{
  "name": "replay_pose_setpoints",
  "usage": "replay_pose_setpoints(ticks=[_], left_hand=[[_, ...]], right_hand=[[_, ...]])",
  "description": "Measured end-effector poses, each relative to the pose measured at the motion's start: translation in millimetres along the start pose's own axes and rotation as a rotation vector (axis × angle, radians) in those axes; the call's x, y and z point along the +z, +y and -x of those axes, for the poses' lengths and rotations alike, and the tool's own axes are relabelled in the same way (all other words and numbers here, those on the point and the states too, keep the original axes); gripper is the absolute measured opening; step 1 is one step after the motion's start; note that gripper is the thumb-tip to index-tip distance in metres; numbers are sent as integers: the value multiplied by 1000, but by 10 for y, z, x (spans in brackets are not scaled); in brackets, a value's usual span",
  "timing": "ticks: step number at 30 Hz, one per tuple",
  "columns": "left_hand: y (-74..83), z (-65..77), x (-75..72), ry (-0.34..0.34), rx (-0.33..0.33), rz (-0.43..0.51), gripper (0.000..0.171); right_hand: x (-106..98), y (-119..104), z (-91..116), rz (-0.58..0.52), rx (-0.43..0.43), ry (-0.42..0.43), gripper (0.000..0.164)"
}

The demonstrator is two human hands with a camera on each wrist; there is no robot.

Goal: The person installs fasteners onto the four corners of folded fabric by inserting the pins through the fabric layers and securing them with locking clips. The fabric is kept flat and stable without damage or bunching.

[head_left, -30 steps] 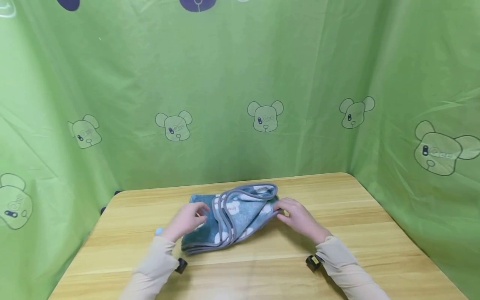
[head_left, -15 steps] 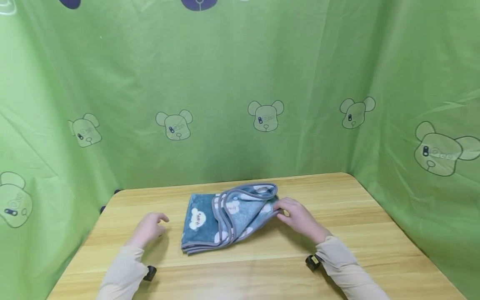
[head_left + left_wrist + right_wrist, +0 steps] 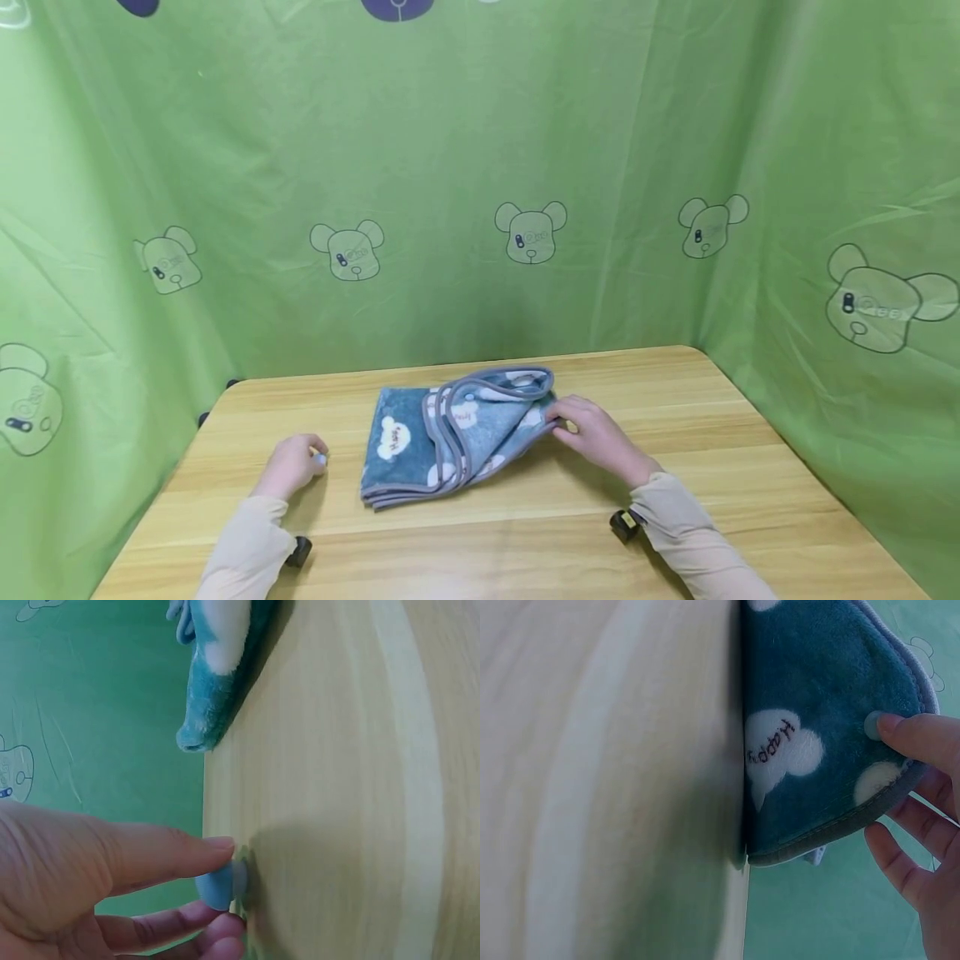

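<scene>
A teal fleece blanket (image 3: 401, 471) with white cloud patches and grey edging lies folded in the middle of the wooden table, its right part bunched into loose folds. My right hand (image 3: 596, 437) pinches its right edge; in the right wrist view the thumb (image 3: 911, 735) lies on the fleece and the fingers sit behind the border. Left of the blanket, my left hand (image 3: 291, 465) is low over the table. Between its thumb (image 3: 172, 855) and fingers it holds a small light-blue rounded piece (image 3: 215, 889) with a paler end toward the tabletop; its kind cannot be made out.
The wooden table (image 3: 525, 550) has its far edge close to a green curtain (image 3: 450, 308) printed with bear heads, which also hangs at both sides. Black camera mounts, such as the right one (image 3: 624, 525), sit on both wrists.
My left hand has moved left from above the blanket, down to the small light-blue piece, and now grips it. The right hand and blanket have stayed put.
</scene>
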State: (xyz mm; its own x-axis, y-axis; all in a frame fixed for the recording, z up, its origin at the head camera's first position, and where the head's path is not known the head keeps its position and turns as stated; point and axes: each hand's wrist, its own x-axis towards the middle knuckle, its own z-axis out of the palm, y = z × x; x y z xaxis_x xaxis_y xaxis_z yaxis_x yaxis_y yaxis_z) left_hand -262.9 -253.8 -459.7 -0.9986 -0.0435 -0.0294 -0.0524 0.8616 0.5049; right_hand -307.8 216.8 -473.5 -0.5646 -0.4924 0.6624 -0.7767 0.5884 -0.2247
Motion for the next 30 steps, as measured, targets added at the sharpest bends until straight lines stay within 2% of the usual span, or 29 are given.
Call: replay_pose_setpoints(ticks=[7, 13, 22, 30], left_hand=[[-16, -31, 25, 18, -16, 0, 15], [60, -35, 40, 73, 51, -32, 16], [459, 0, 7, 114, 116, 54, 19], [786, -90, 125, 164, 168, 132, 23]], right_hand=[[-12, -14, -10, -1, 28, -17, 22], [-7, -2, -4, 1, 37, -29, 22], [-12, -7, 2, 0, 48, -33, 22], [-20, -13, 1, 3, 49, -33, 22]])
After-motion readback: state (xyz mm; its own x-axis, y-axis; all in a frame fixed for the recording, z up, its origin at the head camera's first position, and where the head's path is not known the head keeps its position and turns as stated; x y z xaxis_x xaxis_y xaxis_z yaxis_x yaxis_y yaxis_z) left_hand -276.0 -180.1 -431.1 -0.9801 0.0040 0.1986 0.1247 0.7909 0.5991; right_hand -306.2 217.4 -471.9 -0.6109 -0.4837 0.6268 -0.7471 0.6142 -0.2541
